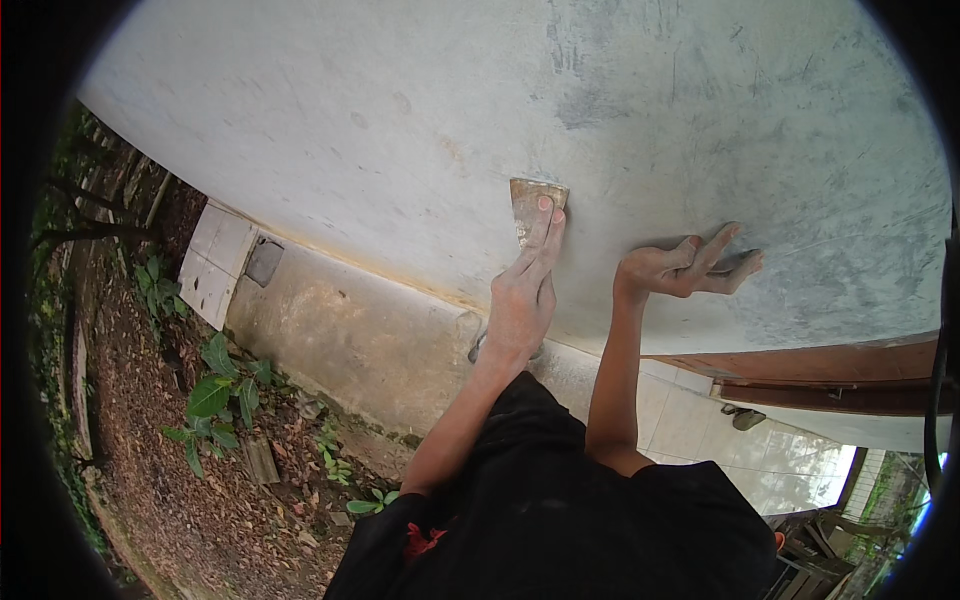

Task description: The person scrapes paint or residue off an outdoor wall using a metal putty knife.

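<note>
A pale, grey-streaked plastered wall (450, 112) fills the upper part of the view. My left hand (523, 300) holds a scraper with a flat, worn blade (525, 199), two fingers stretched along the blade. The blade's wide edge lies against the wall; its handle is hidden by the hand. To the right, my right hand (688, 264) is held at the wall, wrist bent and fingers spread, with nothing in it. Pale dust coats both hands.
A concrete ledge (337, 315) runs along the wall's foot, with white tiles (217, 255) at its left end. Leaf-littered soil (165, 465) and green plants (217, 394) lie beyond. At the right are a tiled floor (697, 420) and a dark object (744, 417) on it.
</note>
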Available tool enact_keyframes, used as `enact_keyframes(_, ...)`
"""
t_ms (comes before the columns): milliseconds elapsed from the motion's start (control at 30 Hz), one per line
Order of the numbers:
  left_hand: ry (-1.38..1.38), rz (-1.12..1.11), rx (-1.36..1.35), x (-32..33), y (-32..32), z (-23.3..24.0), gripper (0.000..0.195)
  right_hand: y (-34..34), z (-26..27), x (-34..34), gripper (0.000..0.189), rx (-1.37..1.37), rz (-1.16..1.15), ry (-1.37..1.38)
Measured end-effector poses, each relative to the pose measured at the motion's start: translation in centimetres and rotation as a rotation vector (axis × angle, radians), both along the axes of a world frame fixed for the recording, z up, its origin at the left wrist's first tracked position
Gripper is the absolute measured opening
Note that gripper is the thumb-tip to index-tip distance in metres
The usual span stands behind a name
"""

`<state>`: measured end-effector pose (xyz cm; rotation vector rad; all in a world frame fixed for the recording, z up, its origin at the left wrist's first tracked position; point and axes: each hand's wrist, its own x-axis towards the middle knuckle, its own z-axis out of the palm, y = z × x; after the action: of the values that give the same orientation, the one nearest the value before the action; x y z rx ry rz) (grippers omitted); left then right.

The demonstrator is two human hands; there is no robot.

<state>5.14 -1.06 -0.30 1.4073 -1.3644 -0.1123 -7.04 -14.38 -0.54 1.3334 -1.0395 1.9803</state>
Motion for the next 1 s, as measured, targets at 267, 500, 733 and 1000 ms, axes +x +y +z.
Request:
enact_keyframes(267,0.009,0.056,-0.123,0.6,-1.5,2.6,0.071,1.0,0.0,-0.2,0.041,0.033,-0.014,0.092)
enact_keyframes(500,-0.012,0.059,-0.105,-1.0,-0.6,-1.1,0.069,1.8,-0.3,-0.3,0.041,0.096,0.045,0.065)
enact_keyframes(733,0.044,0.059,-0.152,0.1,-2.3,4.3,0.069,2.3,-0.5,-0.7,0.038,0.153,0.110,0.057)
enact_keyframes(1000,-0.070,0.179,-0.279,-1.8,-3.1,0.4,0.055,2.4,1.2,-1.5,0.044,0.201,0.055,0.162)
